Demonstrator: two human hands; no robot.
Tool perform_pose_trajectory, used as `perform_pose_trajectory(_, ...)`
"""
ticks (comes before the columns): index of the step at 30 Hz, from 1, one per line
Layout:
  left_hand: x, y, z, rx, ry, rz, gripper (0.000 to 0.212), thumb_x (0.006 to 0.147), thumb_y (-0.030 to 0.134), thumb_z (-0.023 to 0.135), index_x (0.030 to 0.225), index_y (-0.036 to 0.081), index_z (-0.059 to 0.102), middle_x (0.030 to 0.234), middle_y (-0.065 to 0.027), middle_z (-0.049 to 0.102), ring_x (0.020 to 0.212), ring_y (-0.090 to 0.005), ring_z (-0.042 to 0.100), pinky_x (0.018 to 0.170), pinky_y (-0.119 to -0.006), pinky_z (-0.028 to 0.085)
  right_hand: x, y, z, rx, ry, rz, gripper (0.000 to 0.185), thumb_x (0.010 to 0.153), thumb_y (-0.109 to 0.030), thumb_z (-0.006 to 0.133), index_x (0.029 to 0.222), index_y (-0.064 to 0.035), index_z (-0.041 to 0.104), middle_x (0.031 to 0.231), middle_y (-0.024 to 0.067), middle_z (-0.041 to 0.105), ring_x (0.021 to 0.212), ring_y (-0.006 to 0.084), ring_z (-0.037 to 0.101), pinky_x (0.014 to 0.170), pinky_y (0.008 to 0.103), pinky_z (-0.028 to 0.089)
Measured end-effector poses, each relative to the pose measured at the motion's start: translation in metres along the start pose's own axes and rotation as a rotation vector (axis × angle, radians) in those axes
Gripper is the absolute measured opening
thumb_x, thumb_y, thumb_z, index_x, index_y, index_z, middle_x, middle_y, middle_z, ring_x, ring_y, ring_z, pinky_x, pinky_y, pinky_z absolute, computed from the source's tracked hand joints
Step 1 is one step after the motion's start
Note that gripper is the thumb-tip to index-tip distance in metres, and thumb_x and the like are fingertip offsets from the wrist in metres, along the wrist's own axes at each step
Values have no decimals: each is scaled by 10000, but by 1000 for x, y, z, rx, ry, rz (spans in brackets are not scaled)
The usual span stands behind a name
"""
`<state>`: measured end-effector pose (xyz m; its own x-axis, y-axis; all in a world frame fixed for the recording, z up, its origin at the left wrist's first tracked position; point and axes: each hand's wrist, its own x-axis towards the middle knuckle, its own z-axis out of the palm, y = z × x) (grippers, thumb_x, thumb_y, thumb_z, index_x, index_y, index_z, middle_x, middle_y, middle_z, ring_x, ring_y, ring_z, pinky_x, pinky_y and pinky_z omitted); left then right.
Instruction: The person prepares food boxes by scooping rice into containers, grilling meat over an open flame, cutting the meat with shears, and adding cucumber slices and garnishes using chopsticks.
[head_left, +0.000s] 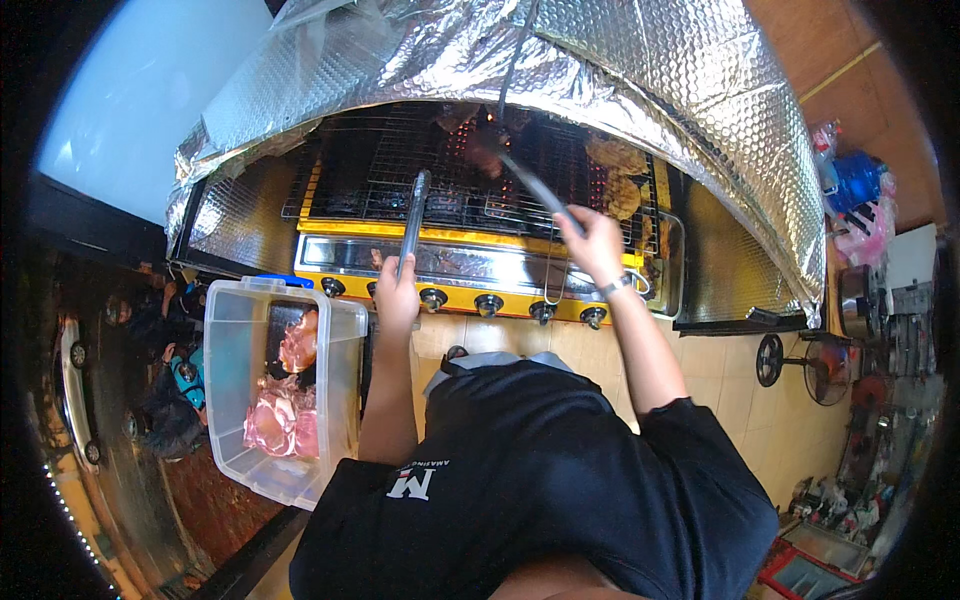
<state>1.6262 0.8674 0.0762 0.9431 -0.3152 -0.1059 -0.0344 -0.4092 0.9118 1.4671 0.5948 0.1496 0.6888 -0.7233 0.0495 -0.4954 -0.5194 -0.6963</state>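
My left hand (397, 292) grips metal tongs (414, 214), whose far end rests over the wire grate of a yellow gas grill (450, 231). In my right hand (596, 244) is a second long metal utensil, probably tongs (540, 189). Its far end is at a blurred piece of meat (485, 156) above glowing burners; whether it grips the meat I cannot tell. Browned meat pieces (622, 195) lie on the grate's right side. Left of the grill, a clear plastic bin (325, 397) holds raw meat slices (281, 426).
A foil-covered hood (675, 90) arches low over the grill. Control knobs (488, 305) line its front. A metal tray (677, 262) stands at its right end. Beyond, at right, is a fan (827, 367). People (176, 375) and a car (73, 390) appear at far left.
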Motion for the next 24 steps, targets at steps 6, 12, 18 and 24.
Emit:
perform_pose_trajectory(6,-3,1,26,-266,-47,-51,272,951,271,526,795,48,527,625,18,463,545,-67,401,495,-234,326,17,14,-39,-642,137,-458,298,836,-327,605,1004,-83,633,644,106,602,540,274,609,482,384,482)
perform_pose_trajectory(12,9,5,39,52,-44,-55,368,921,350,533,885,-13,577,677,-134,582,628,-222,555,603,-363,431,-15,22,-44,-514,65,-290,402,797,-393,629,1057,-86,636,716,127,659,626,286,648,566,389,511)
perform_pose_trajectory(18,20,56,60,271,-48,10,405,906,387,512,947,-7,599,843,-241,641,862,-428,606,752,-467,451,-31,104,-5,349,-80,418,455,828,-396,659,1025,14,670,661,68,655,560,139,573,545,326,459)
perform_pose_trajectory(24,42,52,63,409,30,179,354,912,357,509,999,23,590,857,-250,638,851,-435,606,742,-466,459,-17,78,38,355,-29,187,368,836,-339,657,912,19,691,729,143,681,641,196,626,619,327,473)
